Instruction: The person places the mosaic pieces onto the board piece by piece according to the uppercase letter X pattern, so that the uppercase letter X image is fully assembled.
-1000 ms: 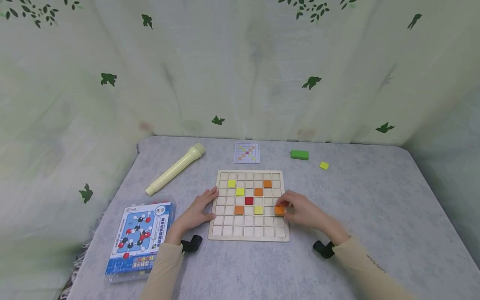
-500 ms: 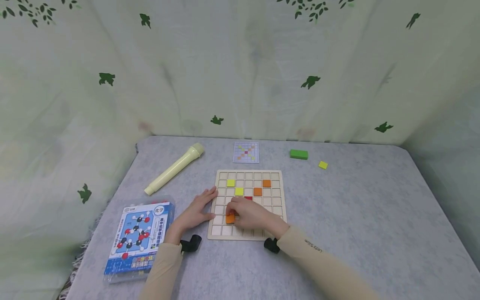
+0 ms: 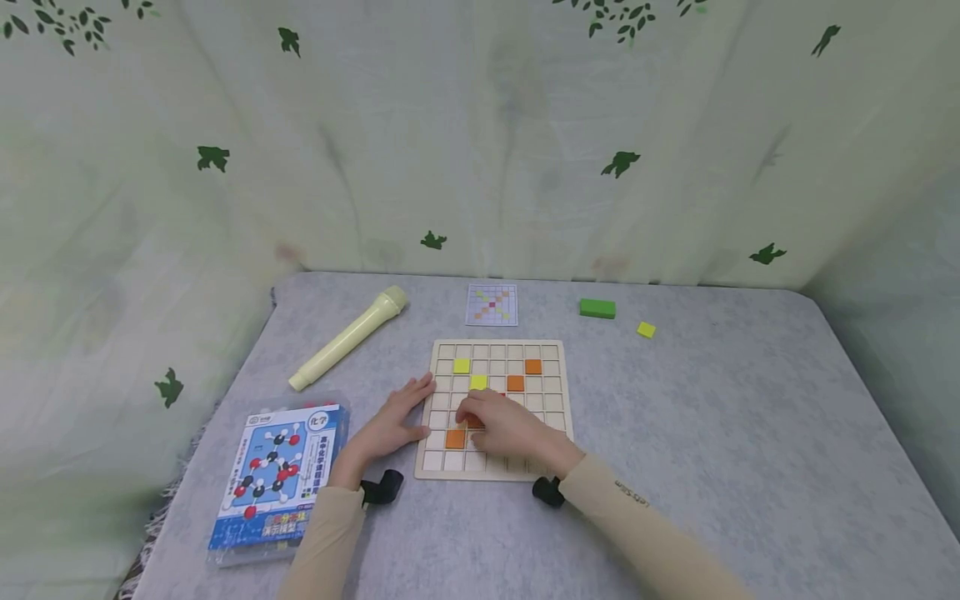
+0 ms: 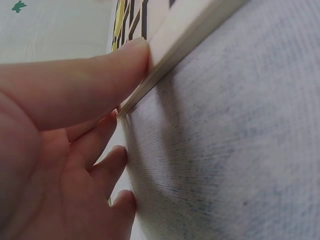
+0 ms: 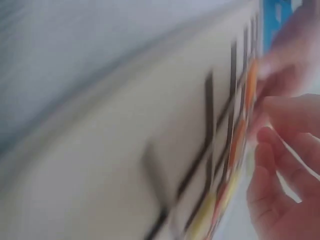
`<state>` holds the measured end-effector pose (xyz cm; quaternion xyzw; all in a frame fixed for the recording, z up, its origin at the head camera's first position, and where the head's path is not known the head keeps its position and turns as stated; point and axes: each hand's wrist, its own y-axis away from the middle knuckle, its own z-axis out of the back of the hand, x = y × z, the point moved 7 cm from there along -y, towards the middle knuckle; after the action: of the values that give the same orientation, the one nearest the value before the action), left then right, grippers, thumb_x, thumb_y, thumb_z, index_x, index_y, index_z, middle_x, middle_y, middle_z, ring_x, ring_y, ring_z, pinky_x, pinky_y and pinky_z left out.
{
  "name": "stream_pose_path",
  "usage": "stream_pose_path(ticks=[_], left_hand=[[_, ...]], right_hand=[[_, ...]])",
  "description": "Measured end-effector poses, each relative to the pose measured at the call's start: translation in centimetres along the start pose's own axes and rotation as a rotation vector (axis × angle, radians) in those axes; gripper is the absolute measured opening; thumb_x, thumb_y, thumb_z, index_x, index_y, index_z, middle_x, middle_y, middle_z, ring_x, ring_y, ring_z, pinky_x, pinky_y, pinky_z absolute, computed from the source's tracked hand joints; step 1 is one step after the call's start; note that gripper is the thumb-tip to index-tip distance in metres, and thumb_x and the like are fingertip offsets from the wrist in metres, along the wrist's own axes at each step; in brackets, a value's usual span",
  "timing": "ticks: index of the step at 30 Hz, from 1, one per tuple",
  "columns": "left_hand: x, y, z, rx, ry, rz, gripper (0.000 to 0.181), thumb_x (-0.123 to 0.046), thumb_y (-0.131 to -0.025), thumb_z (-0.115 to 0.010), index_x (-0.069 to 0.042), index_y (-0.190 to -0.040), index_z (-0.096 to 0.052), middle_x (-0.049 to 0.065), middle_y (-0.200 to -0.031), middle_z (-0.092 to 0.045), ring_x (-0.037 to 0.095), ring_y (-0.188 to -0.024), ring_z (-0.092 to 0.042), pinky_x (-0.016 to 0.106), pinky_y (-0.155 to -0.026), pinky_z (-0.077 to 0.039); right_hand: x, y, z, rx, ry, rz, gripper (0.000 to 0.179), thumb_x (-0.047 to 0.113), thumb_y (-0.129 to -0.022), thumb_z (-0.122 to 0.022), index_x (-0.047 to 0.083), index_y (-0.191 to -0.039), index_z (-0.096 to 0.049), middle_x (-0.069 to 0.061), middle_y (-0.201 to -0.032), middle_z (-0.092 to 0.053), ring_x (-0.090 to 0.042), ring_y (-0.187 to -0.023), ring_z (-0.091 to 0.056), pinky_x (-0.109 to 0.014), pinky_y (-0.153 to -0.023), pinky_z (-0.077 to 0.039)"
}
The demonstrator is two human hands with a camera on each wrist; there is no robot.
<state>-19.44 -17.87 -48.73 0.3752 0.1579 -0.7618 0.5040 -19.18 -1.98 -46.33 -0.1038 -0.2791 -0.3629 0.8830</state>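
Note:
A pale wooden grid board (image 3: 442,462) lies on the table, with coloured square tiles in some cells. My left hand (image 3: 390,425) rests at its left edge; in the left wrist view the thumb (image 4: 115,70) touches the board's rim. Over the board's lower middle is my right hand (image 3: 506,425), fingers bent, with no tile visible between them in the right wrist view. Just left of it an orange tile (image 3: 454,439) sits in a cell; another orange tile (image 3: 475,423) is partly under the fingers. A red tile is mostly hidden. Farther up are yellow tiles (image 3: 461,367) and orange tiles (image 3: 533,367).
Behind the board lies a pattern card (image 3: 492,305) with a coloured grid. A green block (image 3: 597,309) and a loose yellow tile (image 3: 647,330) are at the back right. A pale yellow tube (image 3: 345,342) and a blue-labelled molecular model box (image 3: 273,479) lie on the left.
My right hand has carried an orange tile from the board's right side to the lower left and let go of it there, drawing slightly back. My left hand has stayed put.

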Motion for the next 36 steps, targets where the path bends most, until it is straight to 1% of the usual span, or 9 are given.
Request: stream_pose_path(ticks=[3, 5, 8, 11, 15, 18, 26, 32, 36], left_hand=[[0.1, 0.0, -0.1, 0.003, 0.001, 0.010, 0.069, -0.003, -0.088, -0.063, 0.004, -0.148, -0.028, 0.016, -0.157, -0.016, 0.036, -0.144, -0.005, 0.054, -0.113, -0.001], [0.1, 0.0, -0.1, 0.002, -0.001, 0.007, 0.069, -0.003, -0.089, -0.063, 0.005, -0.148, -0.028, 0.017, -0.157, -0.016, 0.037, -0.143, -0.005, 0.054, -0.113, -0.001], [0.0, 0.1, -0.1, -0.001, -0.004, 0.009, 0.069, -0.002, -0.088, -0.063, 0.005, -0.147, -0.028, 0.017, -0.157, -0.016, 0.037, -0.143, -0.005, 0.054, -0.113, -0.001], [-0.1, 0.2, 0.0, -0.004, -0.003, 0.005, 0.068, -0.001, -0.088, -0.063, 0.006, -0.147, -0.028, 0.018, -0.156, -0.017, 0.038, -0.143, -0.005, 0.055, -0.113, -0.001], [-0.1, 0.2, 0.0, -0.002, -0.004, 0.005, 0.069, -0.001, -0.088, -0.063, 0.006, -0.147, -0.028, 0.018, -0.157, -0.016, 0.038, -0.143, -0.005, 0.055, -0.113, -0.001], [0.0, 0.1, 0.0, 0.003, -0.007, -0.002, 0.069, -0.001, -0.088, -0.062, 0.006, -0.147, -0.027, 0.018, -0.157, -0.015, 0.037, -0.143, -0.004, 0.055, -0.113, -0.001], [-0.2, 0.0, 0.0, 0.003, -0.015, -0.064, 0.068, -0.002, -0.088, -0.063, 0.009, -0.146, -0.028, 0.023, -0.155, -0.017, 0.042, -0.142, -0.006, 0.058, -0.112, -0.003], [-0.5, 0.0, 0.0, -0.001, -0.006, -0.075, 0.067, -0.003, -0.088, -0.064, 0.010, -0.145, -0.029, 0.024, -0.154, -0.018, 0.043, -0.141, -0.008, 0.059, -0.111, -0.003], [-0.6, 0.2, 0.2, 0.000, -0.013, -0.062, 0.067, -0.002, -0.088, -0.063, 0.010, -0.145, -0.028, 0.024, -0.154, -0.018, 0.043, -0.141, -0.007, 0.059, -0.111, -0.002]], right_hand=[[-2.5, 1.5, 2.0, -0.059, -0.103, -0.057, 0.023, 0.002, -0.084, -0.063, 0.010, -0.106, -0.065, 0.003, -0.099, -0.060, -0.013, -0.089, -0.052, -0.029, -0.080, -0.047], [-5.0, 2.8, 3.7, -0.125, -0.155, -0.095, 0.023, 0.000, -0.083, -0.064, 0.007, -0.105, -0.065, -0.001, -0.099, -0.061, -0.016, -0.088, -0.053, -0.032, -0.078, -0.048], [-9.3, 5.2, 6.5, -0.231, -0.197, -0.156, 0.024, -0.003, -0.082, -0.064, 0.002, -0.106, -0.064, -0.007, -0.100, -0.062, -0.020, -0.087, -0.055, -0.035, -0.075, -0.049], [-13.7, 7.7, 9.3, -0.316, -0.192, -0.217, 0.025, -0.005, -0.083, -0.063, -0.001, -0.108, -0.063, -0.012, -0.103, -0.062, -0.024, -0.089, -0.056, -0.039, -0.076, -0.049], [-18.6, 10.3, 12.1, -0.371, -0.210, -0.348, 0.025, -0.005, -0.086, -0.059, -0.004, -0.112, -0.060, -0.019, -0.108, -0.060, -0.032, -0.097, -0.055, -0.047, -0.083, -0.048], [-21.2, 11.5, 13.5, -0.389, -0.216, -0.449, 0.026, -0.004, -0.089, -0.057, -0.005, -0.115, -0.057, -0.022, -0.114, -0.057, -0.036, -0.103, -0.053, -0.050, -0.087, -0.046], [-24.6, 12.3, 14.5, -0.407, -0.182, -0.636, 0.031, 0.003, -0.090, -0.054, -0.004, -0.121, -0.053, -0.025, -0.125, -0.048, -0.040, -0.112, -0.048, -0.054, -0.092, -0.043], [-24.9, 11.7, 14.5, -0.428, -0.063, -0.636, 0.023, 0.001, -0.089, -0.059, -0.007, -0.110, -0.056, -0.025, -0.113, -0.051, -0.039, -0.102, -0.049, -0.052, -0.089, -0.043], [-24.2, 11.0, 14.2, -0.411, -0.039, -0.615, 0.018, -0.002, -0.088, -0.060, -0.008, -0.105, -0.056, -0.024, -0.106, -0.054, -0.038, -0.097, -0.051, -0.051, -0.086, -0.045]])
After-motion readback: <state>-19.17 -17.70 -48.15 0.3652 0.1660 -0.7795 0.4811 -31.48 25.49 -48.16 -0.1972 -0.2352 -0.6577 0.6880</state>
